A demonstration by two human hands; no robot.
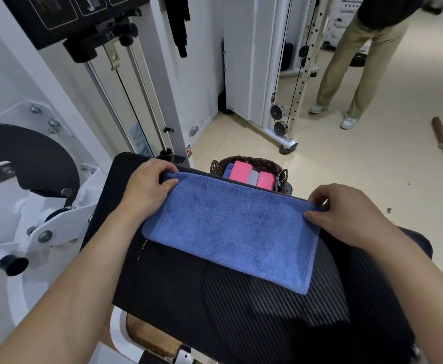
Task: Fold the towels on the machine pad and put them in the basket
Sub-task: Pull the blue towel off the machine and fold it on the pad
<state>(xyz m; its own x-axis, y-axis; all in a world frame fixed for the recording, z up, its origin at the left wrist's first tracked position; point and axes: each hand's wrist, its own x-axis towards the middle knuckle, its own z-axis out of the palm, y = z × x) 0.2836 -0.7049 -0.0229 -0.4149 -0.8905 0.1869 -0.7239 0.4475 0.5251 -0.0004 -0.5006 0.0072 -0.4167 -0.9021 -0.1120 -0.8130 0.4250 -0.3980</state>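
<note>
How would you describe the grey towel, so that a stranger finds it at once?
Look past the far edge of the black machine pad to the dark wicker basket on the floor. The grey towel inside is the narrow one between two pink towels.

We have bare bench (241, 324) on our side of the blue towel (230, 227) and open floor (359, 164) to the right, the basket (244, 159) just past the far edge is open on top, but the big white machine (57, 222) stands close on the left.

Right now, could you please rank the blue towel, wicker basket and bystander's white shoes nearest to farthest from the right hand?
1. Blue towel, pinched by the right hand.
2. Wicker basket, just ahead-left.
3. White shoes, far ahead.
</note>
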